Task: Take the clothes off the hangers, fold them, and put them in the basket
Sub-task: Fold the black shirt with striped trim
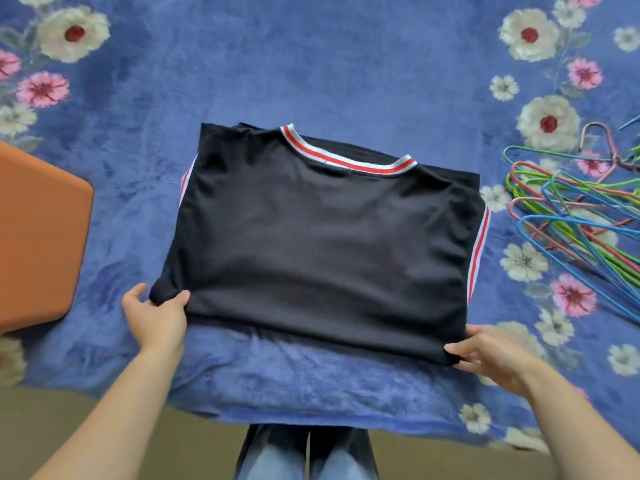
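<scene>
A black shirt (322,237) with a red-and-white striped collar and side trim lies partly folded on the blue flowered blanket (311,64). My left hand (156,315) pinches its near left corner, thumb on top of the cloth. My right hand (491,355) pinches the near right corner. An orange basket (38,237) stands at the left edge, only one side of it in view. A pile of several empty wire hangers (575,216) in green, blue and pink lies to the right.
The blanket's near edge hangs over the bed front (311,410), with my legs in jeans (304,455) just below it. Bare blanket stretches beyond the shirt toward the far side.
</scene>
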Motion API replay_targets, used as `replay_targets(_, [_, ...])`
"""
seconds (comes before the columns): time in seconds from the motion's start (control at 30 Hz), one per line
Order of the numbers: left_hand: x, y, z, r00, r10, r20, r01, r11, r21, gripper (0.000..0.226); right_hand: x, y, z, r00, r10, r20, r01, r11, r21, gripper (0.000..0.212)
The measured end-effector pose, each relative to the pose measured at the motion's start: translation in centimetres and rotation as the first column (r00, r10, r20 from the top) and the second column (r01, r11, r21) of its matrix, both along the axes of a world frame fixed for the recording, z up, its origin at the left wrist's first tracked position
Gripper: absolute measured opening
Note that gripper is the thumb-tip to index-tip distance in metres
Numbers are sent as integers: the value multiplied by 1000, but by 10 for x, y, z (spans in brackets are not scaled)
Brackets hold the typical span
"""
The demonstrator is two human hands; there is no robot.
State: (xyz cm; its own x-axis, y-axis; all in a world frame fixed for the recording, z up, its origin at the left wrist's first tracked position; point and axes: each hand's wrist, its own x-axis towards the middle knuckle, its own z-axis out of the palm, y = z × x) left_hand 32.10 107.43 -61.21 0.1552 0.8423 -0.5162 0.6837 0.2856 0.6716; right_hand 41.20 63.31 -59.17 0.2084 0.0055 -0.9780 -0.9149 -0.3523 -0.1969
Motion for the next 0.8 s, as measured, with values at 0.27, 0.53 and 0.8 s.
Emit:
replay_targets(0.27, [26, -160, -33, 320, -834, -451, 916, 151, 371, 63, 31, 6, -3, 982, -28, 188, 30, 1000, -9, 33])
replay_targets(0.53, [25, -289, -38, -163, -924, -346, 931, -260, 257, 90, 103, 18, -9, 916, -181, 359, 201, 979, -21, 51])
replay_targets(0.8, [24, -290, -38, -343, -829, -443, 881, -447, 156, 111, 152, 33, -19, 841, -412, 350, 375, 911, 171, 40])
